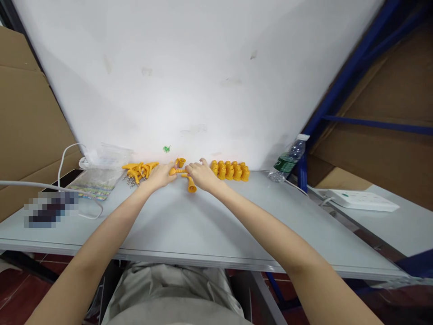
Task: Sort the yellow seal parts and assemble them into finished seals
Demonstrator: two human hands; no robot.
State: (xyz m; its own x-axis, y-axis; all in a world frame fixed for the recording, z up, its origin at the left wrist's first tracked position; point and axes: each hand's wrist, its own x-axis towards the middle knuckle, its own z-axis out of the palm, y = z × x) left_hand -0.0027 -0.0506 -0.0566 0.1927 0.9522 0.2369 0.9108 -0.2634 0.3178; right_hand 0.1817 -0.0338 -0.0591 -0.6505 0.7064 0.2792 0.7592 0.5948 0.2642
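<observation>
1. Yellow plastic piece [177, 171] sits at the table's [209, 225] far edge, at 12 o'clock from the person, between both hands.
2. The left hand [161, 176] closes its fingers on the piece's 9 o'clock end, seemingly to steady it.
3. The right hand [203, 176] meets it from 3 o'clock with bent fingers; whether they pinch cannot be told.
4. A flared yellow part [191, 185] lies at the piece's 5 o'clock.
5. A loose yellow heap [139, 170] at 9 o'clock and an upright yellow row [230, 172] at 3 o'clock appear to be kept apart, each close to a hand.
</observation>
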